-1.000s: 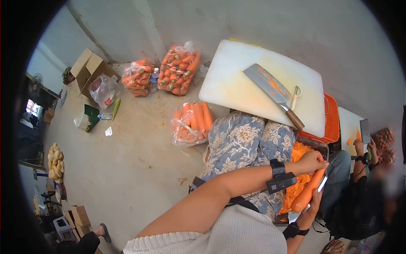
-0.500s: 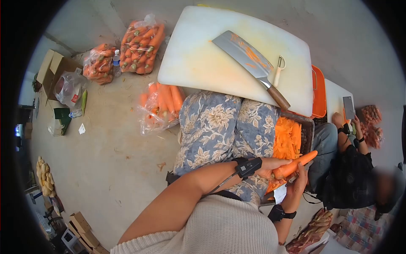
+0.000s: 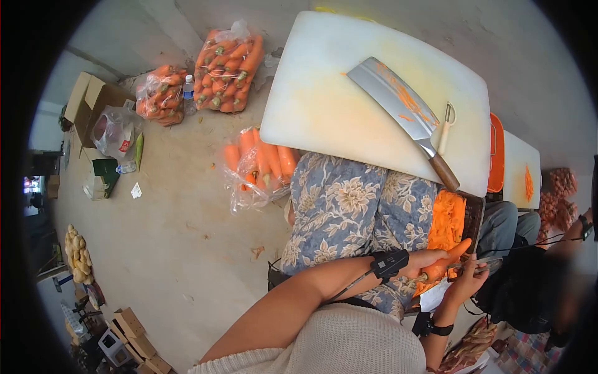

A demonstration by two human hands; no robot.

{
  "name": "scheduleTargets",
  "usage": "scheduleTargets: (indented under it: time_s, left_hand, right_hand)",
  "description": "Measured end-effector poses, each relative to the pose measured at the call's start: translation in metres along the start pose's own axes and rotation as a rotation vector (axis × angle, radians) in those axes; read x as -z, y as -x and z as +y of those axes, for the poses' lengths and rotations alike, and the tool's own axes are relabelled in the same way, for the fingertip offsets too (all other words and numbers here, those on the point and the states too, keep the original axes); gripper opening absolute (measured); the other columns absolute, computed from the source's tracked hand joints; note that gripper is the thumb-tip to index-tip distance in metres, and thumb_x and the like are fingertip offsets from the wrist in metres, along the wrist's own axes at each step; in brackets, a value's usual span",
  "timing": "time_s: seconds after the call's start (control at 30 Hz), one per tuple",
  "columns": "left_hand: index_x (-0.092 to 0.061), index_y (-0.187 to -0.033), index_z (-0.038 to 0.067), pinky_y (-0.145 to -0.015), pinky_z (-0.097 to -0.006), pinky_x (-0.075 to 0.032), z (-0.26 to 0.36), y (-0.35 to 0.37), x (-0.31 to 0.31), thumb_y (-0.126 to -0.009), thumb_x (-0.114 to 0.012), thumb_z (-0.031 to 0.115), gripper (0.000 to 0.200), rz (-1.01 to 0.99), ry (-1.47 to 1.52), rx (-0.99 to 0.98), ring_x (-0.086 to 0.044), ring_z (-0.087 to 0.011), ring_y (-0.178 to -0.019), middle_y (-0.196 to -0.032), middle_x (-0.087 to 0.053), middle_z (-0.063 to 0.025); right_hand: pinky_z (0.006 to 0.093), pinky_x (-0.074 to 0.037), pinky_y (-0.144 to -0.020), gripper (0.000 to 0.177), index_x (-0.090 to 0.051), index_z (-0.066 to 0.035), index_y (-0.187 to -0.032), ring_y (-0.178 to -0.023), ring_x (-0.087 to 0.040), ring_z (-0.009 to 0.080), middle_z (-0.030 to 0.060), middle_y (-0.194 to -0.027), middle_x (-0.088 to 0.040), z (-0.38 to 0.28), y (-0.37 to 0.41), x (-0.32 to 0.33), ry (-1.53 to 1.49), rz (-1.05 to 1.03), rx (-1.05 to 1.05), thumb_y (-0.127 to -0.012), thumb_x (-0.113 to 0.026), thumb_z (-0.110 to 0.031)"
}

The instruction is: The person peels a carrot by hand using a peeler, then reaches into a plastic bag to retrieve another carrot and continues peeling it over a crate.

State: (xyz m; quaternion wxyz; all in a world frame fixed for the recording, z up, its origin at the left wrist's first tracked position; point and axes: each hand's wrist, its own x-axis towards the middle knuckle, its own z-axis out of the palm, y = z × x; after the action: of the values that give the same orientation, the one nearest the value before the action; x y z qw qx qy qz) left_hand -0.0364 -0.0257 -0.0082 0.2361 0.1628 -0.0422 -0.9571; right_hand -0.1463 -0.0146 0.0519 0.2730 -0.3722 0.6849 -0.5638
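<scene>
A carrot [image 3: 458, 250] is in my left hand [image 3: 428, 262], its stem end toward my wrist and its tip pointing up and right. Close beside its lower side, my right hand [image 3: 466, 285] is closed on a peeler [image 3: 488, 266], a metallic tool partly hidden by the fingers. Both hands are over a dark crate [image 3: 474, 215] beside my legs, with orange carrot peelings [image 3: 447, 218] in it. A cleaver [image 3: 398, 100] with carrot bits on its blade lies on the white cutting board [image 3: 324, 87]. Near it rests another peeler [image 3: 446, 129] with a pale handle.
Bagged carrots [image 3: 229, 71] stand by the wall, and an open bag of carrots [image 3: 265, 165] is near my knees. An orange bin [image 3: 496, 153] stands beyond my board. At right, a co-worker [image 3: 529, 287] sits by a second board [image 3: 517, 187].
The view has shifted, moving the scene rightward. My right hand has come away from the carrot's side, showing more of the peeler. The co-worker's hands and knife have left the second board.
</scene>
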Motion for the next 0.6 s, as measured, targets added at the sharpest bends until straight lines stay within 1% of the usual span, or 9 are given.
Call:
scheduleTargets:
  time_s: [0.07, 0.13, 0.2, 0.27, 0.33, 0.4, 0.47, 0.53, 0.6]
  left_hand:
    - [-0.05, -0.108, 0.005, -0.056, -0.0225, -0.047, 0.005, 0.0, -0.002, -0.087, -0.045, 0.034, 0.036, -0.1, 0.106, -0.072, -0.054, -0.0075, -0.072, -0.087, -0.055, -0.0031]
    - [-0.052, -0.108, 0.007, -0.058, -0.0214, -0.047, 0.012, 0.008, -0.008, -0.087, -0.046, 0.032, 0.033, -0.103, 0.105, -0.09, -0.054, -0.0068, -0.072, -0.086, -0.055, -0.0005]
    - [-0.053, -0.106, 0.008, -0.057, -0.0204, -0.046, 0.012, 0.007, -0.012, -0.086, -0.048, 0.033, 0.032, -0.01, 0.223, -0.07, -0.054, -0.0071, -0.07, -0.083, -0.054, 0.0004]
    - [-0.053, -0.101, 0.009, -0.054, -0.0214, -0.044, 0.013, 0.004, -0.008, -0.085, -0.048, 0.033, 0.03, 0.061, 0.215, -0.049, -0.054, -0.0079, -0.067, -0.082, -0.054, 0.0]
    - [-0.052, -0.097, 0.009, -0.051, -0.0237, -0.044, 0.01, -0.001, 0.001, -0.085, -0.048, 0.033, 0.027, 0.039, 0.185, 0.004, -0.054, -0.0084, -0.065, -0.082, -0.054, -0.0009]
    - [-0.05, -0.096, 0.009, -0.049, -0.0252, -0.044, 0.009, -0.006, 0.005, -0.086, -0.046, 0.03, 0.024, 0.065, 0.201, 0.013, -0.053, -0.0089, -0.063, -0.081, -0.053, -0.0011]
    - [-0.048, -0.091, 0.01, -0.051, -0.0256, -0.043, -0.005, -0.026, 0.016, -0.087, -0.045, 0.029, 0.02, 0.13, 0.196, -0.012, -0.051, -0.0092, -0.063, -0.079, -0.049, 0.0001]
    - [-0.044, -0.085, 0.011, -0.053, -0.0263, -0.043, -0.01, -0.035, 0.019, -0.088, -0.042, 0.028, 0.018, 0.213, 0.189, -0.016, -0.05, -0.0096, -0.064, -0.077, -0.046, 0.001]
    - [-0.042, -0.081, 0.012, -0.056, -0.0271, -0.043, -0.009, -0.035, 0.02, -0.089, -0.04, 0.029, 0.019, 0.211, 0.224, 0.018, -0.049, -0.0095, -0.066, -0.075, -0.044, 0.0014]
  right_hand:
    - [0.0175, -0.037, -0.048, 0.02, -0.044, -0.004, -0.089, -0.058, -0.046, 0.0051, 0.0002, -0.076, -0.049, 0.014, 0.0, -0.007, -0.032, -0.037, 0.009, -0.081, -0.06, -0.013]
    - [0.0171, -0.036, -0.051, 0.021, -0.044, -0.004, -0.086, -0.061, -0.045, 0.0042, -0.0004, -0.074, -0.048, 0.026, 0.0, -0.013, 0.18, -0.059, 0.131, -0.081, -0.061, -0.014]
    - [0.018, -0.036, -0.053, 0.022, -0.044, -0.003, -0.084, -0.063, -0.043, 0.0045, -0.0005, -0.074, -0.047, 0.035, -0.004, -0.019, 0.179, -0.02, 0.091, -0.08, -0.061, -0.015]
    - [0.0194, -0.036, -0.053, 0.023, -0.044, -0.002, -0.085, -0.063, -0.044, 0.006, -0.0001, -0.074, -0.047, 0.036, -0.008, -0.021, 0.285, 0.017, 0.112, -0.081, -0.06, -0.017]
    - [0.0193, -0.035, -0.053, 0.023, -0.045, -0.001, -0.084, -0.062, -0.043, 0.0065, 0.0, -0.074, -0.047, 0.039, -0.014, -0.021, 0.326, -0.008, 0.043, -0.081, -0.059, -0.019]
    - [0.0201, -0.034, -0.053, 0.023, -0.047, -0.001, -0.083, -0.062, -0.042, 0.0066, 0.0, -0.073, -0.047, 0.043, -0.02, -0.025, 0.23, -0.155, -0.002, -0.081, -0.059, -0.02]
    - [0.0209, -0.034, -0.054, 0.022, -0.048, -0.001, -0.084, -0.063, -0.041, 0.0069, -0.0003, -0.072, -0.046, 0.069, -0.038, -0.01, 0.268, -0.144, -0.042, -0.081, -0.058, -0.021]
    - [0.0219, -0.037, -0.059, 0.025, -0.051, 0.001, -0.09, -0.068, -0.046, 0.0086, 0.0012, -0.077, -0.05, 0.084, -0.047, -0.001, 0.311, -0.258, -0.239, -0.081, -0.057, -0.022]
    - [0.025, -0.041, -0.069, 0.033, -0.052, 0.004, -0.101, -0.079, -0.052, 0.0138, 0.0064, -0.089, -0.055, 0.09, -0.048, -0.003, 0.169, -0.265, -0.321, -0.081, -0.057, -0.021]
